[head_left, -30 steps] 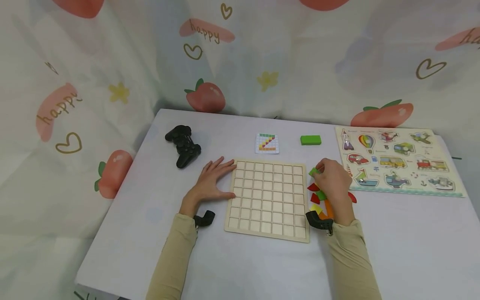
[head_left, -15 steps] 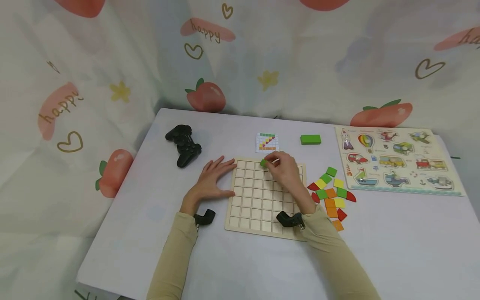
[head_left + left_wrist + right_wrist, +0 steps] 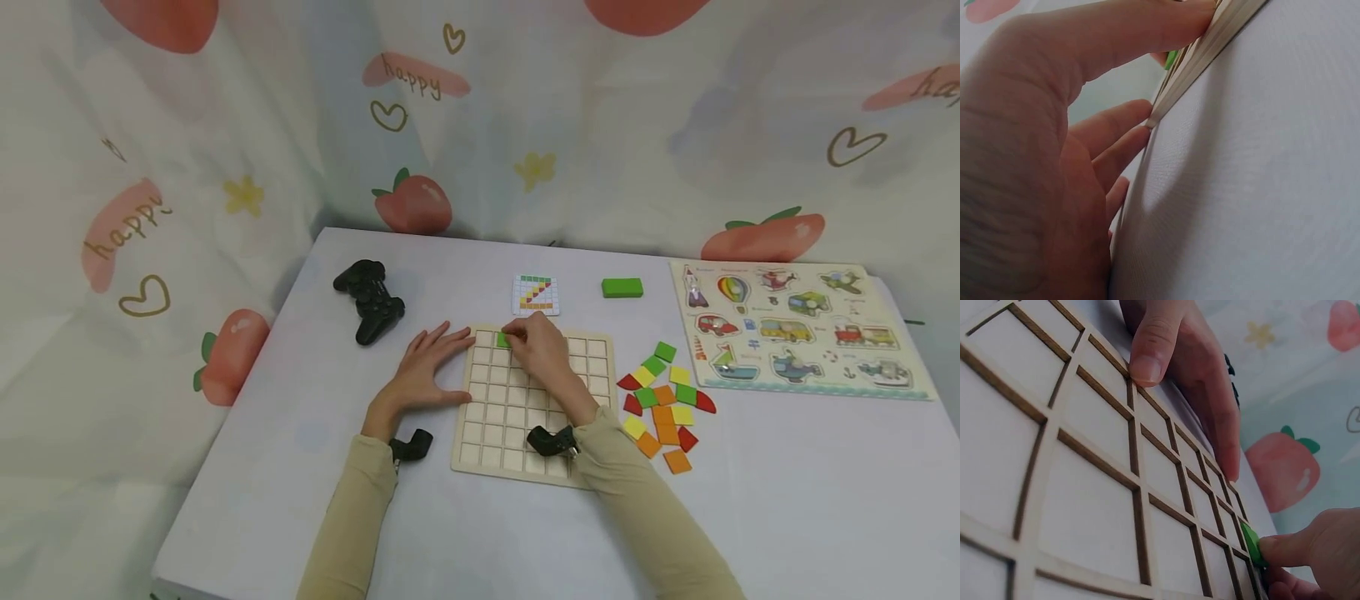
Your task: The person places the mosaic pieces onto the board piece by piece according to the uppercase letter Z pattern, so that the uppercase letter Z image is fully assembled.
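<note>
A wooden grid board (image 3: 495, 414) lies on the white table. My right hand (image 3: 542, 348) pinches a green square tile (image 3: 502, 340) at the top row of cells, toward the left. In the right wrist view the thumb presses on that green tile (image 3: 1252, 545), which tilts against the grid's far edge. My left hand (image 3: 420, 372) lies at the board's left side with fingers spread. Its thumb and fingertips touch the board's edge (image 3: 1194, 69), as the left wrist view shows.
Right of the board lie loose green, yellow, orange and red tiles (image 3: 663, 417). A pattern card (image 3: 536, 295) and a green block (image 3: 622, 287) stand behind. A black game controller (image 3: 369, 301) sits at back left, a picture puzzle board (image 3: 802, 329) at back right.
My right hand has picked up a green tile from the pile and carried it left to the board's top row. The left hand keeps its place at the board's edge.
</note>
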Available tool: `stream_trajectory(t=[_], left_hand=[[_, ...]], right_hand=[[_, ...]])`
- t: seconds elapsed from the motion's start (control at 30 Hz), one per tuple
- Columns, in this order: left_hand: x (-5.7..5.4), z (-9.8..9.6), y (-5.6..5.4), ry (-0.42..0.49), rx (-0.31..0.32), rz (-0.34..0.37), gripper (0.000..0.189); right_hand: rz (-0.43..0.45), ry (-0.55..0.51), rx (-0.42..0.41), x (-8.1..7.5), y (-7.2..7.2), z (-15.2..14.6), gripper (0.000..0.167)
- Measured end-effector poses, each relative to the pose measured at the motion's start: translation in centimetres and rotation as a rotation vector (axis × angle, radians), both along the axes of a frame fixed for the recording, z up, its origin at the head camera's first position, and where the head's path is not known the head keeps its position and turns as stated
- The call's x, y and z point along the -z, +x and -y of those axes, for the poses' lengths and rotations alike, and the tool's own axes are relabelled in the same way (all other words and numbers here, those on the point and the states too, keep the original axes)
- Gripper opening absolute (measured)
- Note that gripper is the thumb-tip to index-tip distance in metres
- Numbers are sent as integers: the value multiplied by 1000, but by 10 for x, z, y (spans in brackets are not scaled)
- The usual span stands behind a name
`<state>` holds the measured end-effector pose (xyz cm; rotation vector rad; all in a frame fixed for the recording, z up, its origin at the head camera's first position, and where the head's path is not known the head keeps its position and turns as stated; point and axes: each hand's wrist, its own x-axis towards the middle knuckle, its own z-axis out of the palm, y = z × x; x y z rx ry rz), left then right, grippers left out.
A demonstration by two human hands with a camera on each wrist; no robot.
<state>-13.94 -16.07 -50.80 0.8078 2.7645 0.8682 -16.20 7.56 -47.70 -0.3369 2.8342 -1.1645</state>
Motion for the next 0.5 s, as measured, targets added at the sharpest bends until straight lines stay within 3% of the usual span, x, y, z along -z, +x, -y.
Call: stream_trajectory(t=[0.2,0.5], left_hand=[[0,-1,1,-9,8,0,91],[4,3,-1,-29,-1,-10,92]], right_hand=[[51,-15,-34,3,2,-6,27],[29,13,25,2,-1,0,23]])
